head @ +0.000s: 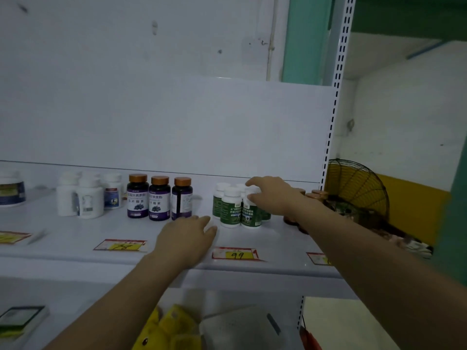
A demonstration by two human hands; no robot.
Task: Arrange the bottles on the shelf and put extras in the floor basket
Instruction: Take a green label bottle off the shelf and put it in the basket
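Gripping a green bottle [249, 213] from above, the right hand [273, 195] curls; the left hand [187, 236] lies flat, fingers straight, on the shelf [75, 236].

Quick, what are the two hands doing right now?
Left hand: open, fingers straight, resting on the shelf, holding nothing.
Right hand: closed round the white cap of a green-labelled bottle.
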